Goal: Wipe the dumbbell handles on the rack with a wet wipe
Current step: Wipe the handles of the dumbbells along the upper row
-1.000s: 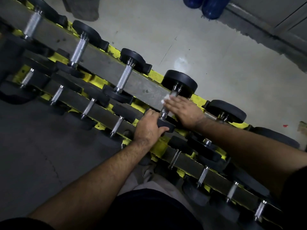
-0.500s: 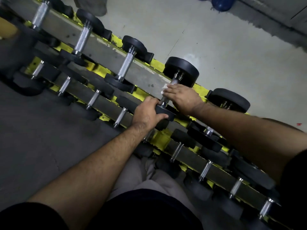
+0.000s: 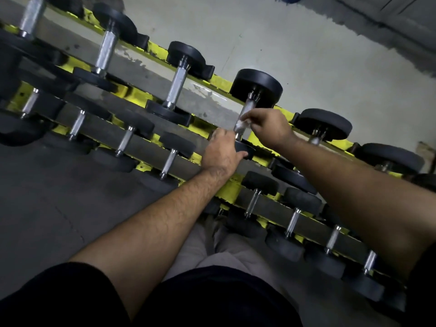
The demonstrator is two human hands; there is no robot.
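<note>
- Fingers (image 3: 247,119) of right hand (image 3: 269,128) now bunched, pinching the white wet wipe (image 3: 241,125) against the lower part of the chrome handle (image 3: 246,114); a second ago that hand lay flatter over the bar.
- Left hand (image 3: 220,153) unchanged in its job: curled over the near black head (image 3: 244,149) of the same dumbbell, steadying it. Fingertips mostly hidden behind the head.
- Dumbbell sits on the far tier of the yellow rack (image 3: 219,80), fourth along from the left; far head (image 3: 256,87) untouched.
- Wipe has slid down toward the near end of the bar, so the upper stretch shows bare chrome, likely already covered.
- Judgement: this handle is close to done. Next one to the right (image 3: 315,139) and the near-tier handles (image 3: 251,201) show no sign either way of cleaning.
</note>
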